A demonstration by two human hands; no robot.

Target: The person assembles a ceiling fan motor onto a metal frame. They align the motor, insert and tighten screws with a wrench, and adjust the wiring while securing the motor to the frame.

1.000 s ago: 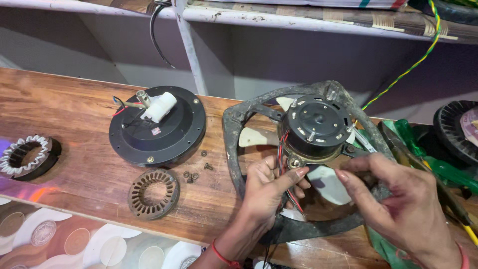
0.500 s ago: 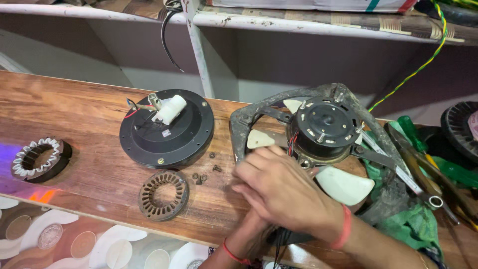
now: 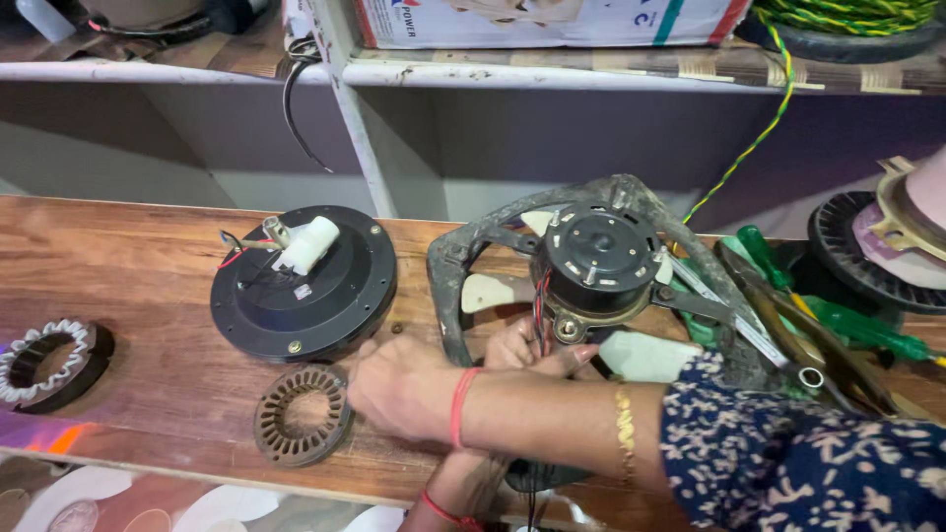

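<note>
Our right hand [image 3: 399,384] reaches leftward across the desk [image 3: 118,296], fingers curled loosely over small screws between the black motor cover [image 3: 305,286] and ribbed stator ring [image 3: 301,414]. Our left hand [image 3: 527,350], beneath the forearm, pinches the fan motor [image 3: 596,261] wires.

Right hand [image 3: 399,384] rests on the bench [image 3: 118,296] beside the slotted ring [image 3: 301,414]; left hand [image 3: 527,350] touches the fan motor [image 3: 596,261] at six o'clock.

A wound stator ring with pale coils [image 3: 47,363] lies at the wooden bench's [image 3: 118,266] left end, green-handled screwdrivers [image 3: 838,315] and a black ribbed disc [image 3: 852,258] crowd its right end, and a green-yellow twisted wire [image 3: 749,148] hangs from the white shelf [image 3: 177,71] above.
</note>
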